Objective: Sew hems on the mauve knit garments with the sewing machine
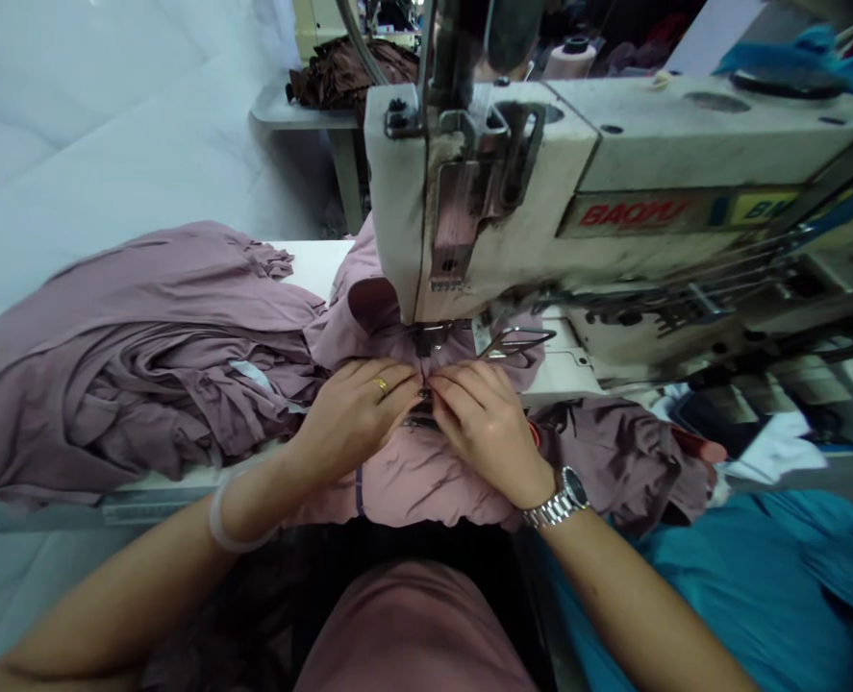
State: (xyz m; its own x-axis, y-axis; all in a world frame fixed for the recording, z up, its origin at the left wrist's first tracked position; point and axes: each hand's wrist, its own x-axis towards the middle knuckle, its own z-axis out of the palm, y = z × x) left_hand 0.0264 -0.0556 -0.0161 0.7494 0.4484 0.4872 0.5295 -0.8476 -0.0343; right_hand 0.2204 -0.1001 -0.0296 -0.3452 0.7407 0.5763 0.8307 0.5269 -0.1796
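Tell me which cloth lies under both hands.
The dusty-pink cloth in the middle, under left hand and right hand; the rumpled mauve fabric pile lies left, the teal-blue fabric heap lower right.

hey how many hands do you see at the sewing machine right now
2: the left hand on the left and the right hand on the right, both on the pink fabric at the sewing machine; no others show.

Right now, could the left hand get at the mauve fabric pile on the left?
Probably yes: the mauve fabric pile lies close beside the left hand, with nothing visible blocking the way. But that hand rests on pink cloth at the sewing machine.
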